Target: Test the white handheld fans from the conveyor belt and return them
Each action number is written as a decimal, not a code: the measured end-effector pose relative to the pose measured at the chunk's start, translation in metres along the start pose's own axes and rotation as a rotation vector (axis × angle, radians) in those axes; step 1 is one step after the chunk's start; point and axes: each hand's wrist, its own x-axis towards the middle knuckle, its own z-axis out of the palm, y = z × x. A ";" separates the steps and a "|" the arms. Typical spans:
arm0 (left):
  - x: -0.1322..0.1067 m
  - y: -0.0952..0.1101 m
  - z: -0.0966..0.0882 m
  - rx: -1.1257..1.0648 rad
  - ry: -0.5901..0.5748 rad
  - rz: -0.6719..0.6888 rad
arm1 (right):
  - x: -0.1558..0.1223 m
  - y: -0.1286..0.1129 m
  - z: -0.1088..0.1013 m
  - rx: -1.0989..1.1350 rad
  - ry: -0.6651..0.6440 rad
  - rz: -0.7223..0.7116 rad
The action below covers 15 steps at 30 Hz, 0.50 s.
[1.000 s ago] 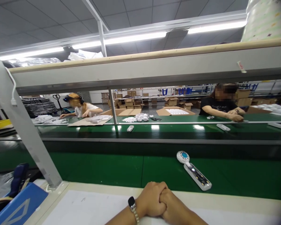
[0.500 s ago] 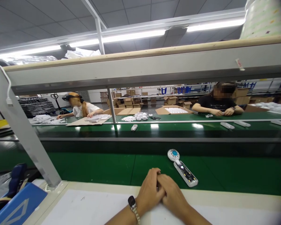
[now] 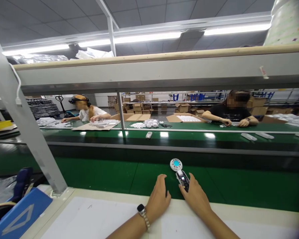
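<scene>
the right hand's fingers are slightly spread and reach forward, their tips at the near end of a white handheld device. they seem to touch it, but whether they grip it cannot be told. the device lies on the green conveyor belt, its long axis running almost straight away from the person, with a round blue-centred head at the far end and a dark panel along its body. the left hand rests just to its left, fingers loosely together and apart from it, so the right hand is nearer. both forearms angle inward over a white sheet, a metal-band watch on the left wrist.
</scene>
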 end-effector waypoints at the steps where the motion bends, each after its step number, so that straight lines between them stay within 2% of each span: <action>1: 0.001 -0.003 0.002 -0.006 -0.012 -0.010 | -0.001 -0.001 0.001 0.015 -0.016 -0.013; 3: 0.003 -0.009 0.004 -0.026 -0.005 -0.047 | -0.002 -0.002 0.002 0.121 -0.045 -0.010; 6: 0.008 -0.014 0.001 -0.060 0.087 -0.079 | -0.005 -0.006 0.003 0.410 -0.077 -0.022; 10: 0.017 -0.013 -0.020 -0.001 0.187 0.036 | -0.024 -0.023 0.008 0.745 -0.134 -0.116; 13: 0.021 -0.015 -0.035 0.058 0.192 0.113 | -0.043 -0.037 0.010 0.826 -0.200 -0.144; 15: 0.021 -0.018 -0.039 0.081 0.197 0.127 | -0.052 -0.043 0.010 0.902 -0.295 -0.130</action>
